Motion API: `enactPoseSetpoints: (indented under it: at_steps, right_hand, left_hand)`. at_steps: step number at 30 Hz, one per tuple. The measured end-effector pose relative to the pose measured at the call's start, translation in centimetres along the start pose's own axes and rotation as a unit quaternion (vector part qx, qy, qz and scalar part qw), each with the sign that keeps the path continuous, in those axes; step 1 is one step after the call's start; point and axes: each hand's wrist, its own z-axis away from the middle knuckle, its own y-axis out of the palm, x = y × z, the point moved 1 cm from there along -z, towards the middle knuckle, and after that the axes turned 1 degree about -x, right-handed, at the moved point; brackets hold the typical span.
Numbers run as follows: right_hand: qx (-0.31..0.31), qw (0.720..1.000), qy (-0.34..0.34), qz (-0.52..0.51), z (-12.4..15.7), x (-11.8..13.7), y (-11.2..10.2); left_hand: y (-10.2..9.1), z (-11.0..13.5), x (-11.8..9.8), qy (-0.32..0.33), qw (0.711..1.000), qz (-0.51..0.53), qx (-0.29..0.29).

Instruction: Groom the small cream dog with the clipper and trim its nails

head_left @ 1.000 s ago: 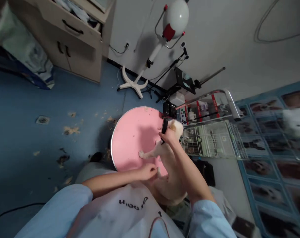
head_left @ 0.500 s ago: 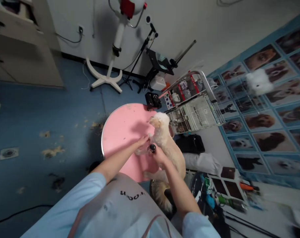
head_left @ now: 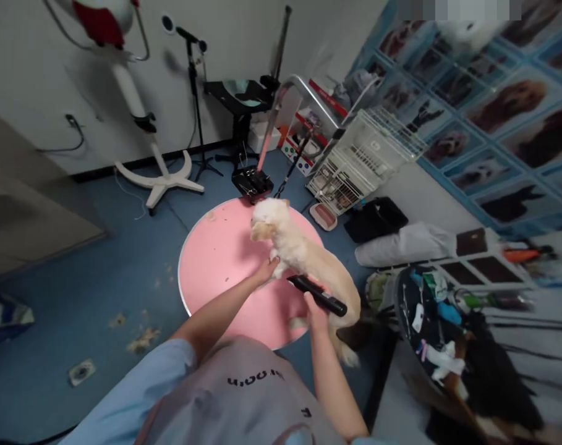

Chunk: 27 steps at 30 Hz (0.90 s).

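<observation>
Head camera, nearest first: the right hand (head_left: 316, 314) has its fingers wrapped round a black clipper (head_left: 318, 296) angled toward the small cream dog (head_left: 303, 253). The left hand (head_left: 266, 270) rests at its front leg, seemingly steadying it; how tightly, I cannot tell. The dog stands on a round pink table (head_left: 216, 259), with a wire cage (head_left: 364, 157) beyond.

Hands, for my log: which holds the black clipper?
The right hand, closed round the black clipper beside the dog; the left hand has no tool and touches the dog's chest.

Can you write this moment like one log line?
left hand: touching dog at front leg | right hand: holds black clipper beside dog | dog: stands on pink table
</observation>
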Motion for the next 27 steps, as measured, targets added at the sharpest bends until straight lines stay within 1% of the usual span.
enactPoseSetpoints:
  at_steps: [3, 4, 5, 6, 8, 11, 13, 16, 19, 21, 24, 25, 27]
  right_hand:
    - [-0.126, 0.989, 0.017, -0.071, -0.3, 0.5, 2.2]
    - [-0.151, 0.984, 0.024, -0.090, -0.5, 0.6, 2.9]
    - [-0.163, 0.981, 0.030, -0.103, -0.7, 0.7, 3.5]
    - [-0.164, 0.980, 0.033, -0.111, -0.9, 0.8, 4.1]
    - [-0.147, 0.982, 0.035, -0.112, -1.3, 0.8, 5.1]
    - [-0.117, 0.987, 0.039, -0.101, -1.9, 0.4, 6.3]
    - [-0.097, 0.989, 0.048, -0.100, -2.1, 0.1, 7.0]
    - [-0.069, 0.989, 0.074, -0.112, -2.2, -0.3, 7.8]
    - [-0.058, 0.988, 0.093, -0.111, -2.1, -0.4, 7.8]
    - [-0.084, 0.987, 0.087, -0.105, -2.1, -0.3, 7.5]
    - [-0.166, 0.977, 0.070, -0.114, -2.3, -0.2, 7.1]
    - [-0.181, 0.974, 0.065, -0.117, -2.4, -0.2, 7.1]
    - [-0.175, 0.975, 0.068, -0.116, -2.6, -0.3, 7.6]
  left_hand:
    - [-1.0, -0.5, -1.7, -0.014, 0.996, -0.084, 0.022]
    - [-1.3, -0.7, -2.1, -0.016, 0.994, -0.106, 0.035]
    - [-1.6, -0.9, -2.4, -0.013, 0.991, -0.124, 0.050]
    - [-2.0, -1.1, -2.6, -0.007, 0.988, -0.140, 0.066]
    - [-2.7, -1.5, -2.8, 0.007, 0.980, -0.175, 0.089]
    - [-3.8, -2.0, -2.8, 0.013, 0.966, -0.240, 0.090]
    - [-4.4, -2.2, -2.9, 0.018, 0.959, -0.266, 0.091]
    - [-4.7, -2.6, -3.1, 0.019, 0.953, -0.281, 0.109]
    - [-4.7, -2.9, -3.2, 0.014, 0.949, -0.288, 0.124]
    - [-4.5, -3.0, -3.3, 0.012, 0.950, -0.284, 0.132]
    - [-4.0, -3.1, -3.4, -0.008, 0.950, -0.284, 0.133]
    - [-3.8, -3.1, -3.5, -0.014, 0.949, -0.284, 0.133]
    - [-3.3, -3.2, -3.7, -0.020, 0.951, -0.278, 0.134]
